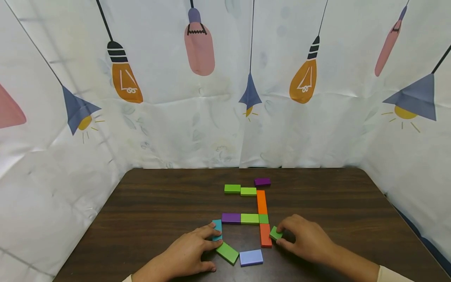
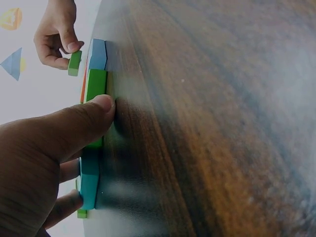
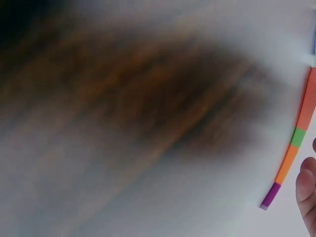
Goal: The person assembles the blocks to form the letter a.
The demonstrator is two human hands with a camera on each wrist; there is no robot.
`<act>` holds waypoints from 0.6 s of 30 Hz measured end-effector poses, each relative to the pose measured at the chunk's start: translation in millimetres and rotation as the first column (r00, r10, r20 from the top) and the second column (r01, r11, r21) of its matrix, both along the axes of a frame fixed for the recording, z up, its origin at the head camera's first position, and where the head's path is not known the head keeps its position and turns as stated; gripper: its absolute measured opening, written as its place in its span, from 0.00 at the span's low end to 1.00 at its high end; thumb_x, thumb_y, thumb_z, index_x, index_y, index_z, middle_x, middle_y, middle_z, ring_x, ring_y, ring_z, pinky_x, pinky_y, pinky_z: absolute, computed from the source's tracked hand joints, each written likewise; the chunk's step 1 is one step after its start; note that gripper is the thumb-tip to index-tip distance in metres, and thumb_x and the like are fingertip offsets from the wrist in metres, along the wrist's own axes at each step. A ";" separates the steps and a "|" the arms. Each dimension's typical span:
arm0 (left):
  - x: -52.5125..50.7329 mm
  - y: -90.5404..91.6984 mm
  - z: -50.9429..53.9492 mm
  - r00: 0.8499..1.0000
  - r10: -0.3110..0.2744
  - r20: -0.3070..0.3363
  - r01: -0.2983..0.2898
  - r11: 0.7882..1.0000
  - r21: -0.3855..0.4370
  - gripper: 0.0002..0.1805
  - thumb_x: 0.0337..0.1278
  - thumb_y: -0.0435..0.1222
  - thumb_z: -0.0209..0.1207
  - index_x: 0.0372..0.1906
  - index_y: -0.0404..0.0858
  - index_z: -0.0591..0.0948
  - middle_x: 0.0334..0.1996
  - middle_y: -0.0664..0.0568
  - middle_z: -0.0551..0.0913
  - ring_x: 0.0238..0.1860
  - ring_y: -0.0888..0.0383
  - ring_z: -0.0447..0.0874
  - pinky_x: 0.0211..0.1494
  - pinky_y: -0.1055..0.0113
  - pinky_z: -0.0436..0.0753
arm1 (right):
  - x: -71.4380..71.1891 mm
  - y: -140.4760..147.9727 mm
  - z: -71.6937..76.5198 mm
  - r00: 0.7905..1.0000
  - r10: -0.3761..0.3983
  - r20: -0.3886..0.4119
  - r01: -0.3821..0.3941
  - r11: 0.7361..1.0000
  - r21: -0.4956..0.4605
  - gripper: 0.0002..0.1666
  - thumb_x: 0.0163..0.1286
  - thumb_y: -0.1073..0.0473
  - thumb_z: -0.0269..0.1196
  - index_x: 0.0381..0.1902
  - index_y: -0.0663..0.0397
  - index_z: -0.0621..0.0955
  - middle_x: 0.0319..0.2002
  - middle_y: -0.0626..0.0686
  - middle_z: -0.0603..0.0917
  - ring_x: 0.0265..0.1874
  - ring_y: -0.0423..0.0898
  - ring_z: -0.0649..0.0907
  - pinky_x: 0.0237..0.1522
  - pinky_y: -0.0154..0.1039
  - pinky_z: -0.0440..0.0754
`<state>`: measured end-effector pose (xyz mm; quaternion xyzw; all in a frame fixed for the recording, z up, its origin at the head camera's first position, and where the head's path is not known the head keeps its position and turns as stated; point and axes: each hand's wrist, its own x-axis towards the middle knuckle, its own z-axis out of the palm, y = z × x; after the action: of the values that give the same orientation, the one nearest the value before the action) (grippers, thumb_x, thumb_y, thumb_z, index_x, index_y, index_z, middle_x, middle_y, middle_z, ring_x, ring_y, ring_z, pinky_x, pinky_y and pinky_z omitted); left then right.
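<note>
In the head view my right hand pinches a small green block between thumb and fingers, just right of the red-orange block. The left wrist view shows that green block raised off the table. My left hand rests its fingertips on a teal block and on the near corner of a green block beside it. To the right of that green block lies a light blue block. In the right wrist view only part of my right hand shows.
A purple block, a lime block and a small green block form a row. An orange block extends from it toward two green blocks and a dark purple block. A patterned curtain hangs behind the table.
</note>
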<state>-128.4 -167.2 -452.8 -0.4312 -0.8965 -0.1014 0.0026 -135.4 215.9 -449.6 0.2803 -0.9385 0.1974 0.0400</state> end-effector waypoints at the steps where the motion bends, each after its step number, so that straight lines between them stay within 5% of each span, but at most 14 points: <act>1: -0.1 0.0 -0.1 1.000 -0.001 0.000 0.001 1.000 0.000 0.34 0.56 0.58 0.70 0.65 0.46 0.83 0.66 0.54 0.77 0.72 0.45 0.69 0.55 0.49 0.84 | 0.9 -0.4 -0.2 1.000 0.009 -0.003 -0.009 1.000 -0.008 0.11 0.64 0.41 0.73 0.41 0.30 0.83 0.42 0.32 0.81 0.41 0.33 0.79 0.37 0.36 0.84; 9: -0.8 0.1 -0.4 1.000 -0.001 -0.012 0.001 1.000 -0.005 0.35 0.56 0.59 0.70 0.65 0.46 0.83 0.66 0.54 0.77 0.72 0.45 0.70 0.55 0.50 0.84 | 7.8 -3.9 -0.3 0.996 0.079 -0.032 -0.081 0.995 -0.059 0.11 0.65 0.42 0.73 0.41 0.29 0.82 0.42 0.31 0.80 0.41 0.33 0.79 0.34 0.35 0.83; 18: -0.3 0.8 -0.4 1.000 -0.001 -0.012 0.001 1.000 0.000 0.34 0.55 0.58 0.71 0.64 0.46 0.84 0.66 0.54 0.77 0.72 0.45 0.70 0.55 0.49 0.84 | 11.8 -6.6 -2.1 0.988 0.150 0.027 -0.148 0.988 -0.050 0.11 0.68 0.37 0.68 0.43 0.29 0.82 0.42 0.29 0.78 0.41 0.32 0.79 0.37 0.36 0.84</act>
<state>-128.7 -166.4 -453.2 -0.4322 -0.8964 -0.0987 0.0080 -123.7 209.3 -451.7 0.3456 -0.9105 0.2265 0.0176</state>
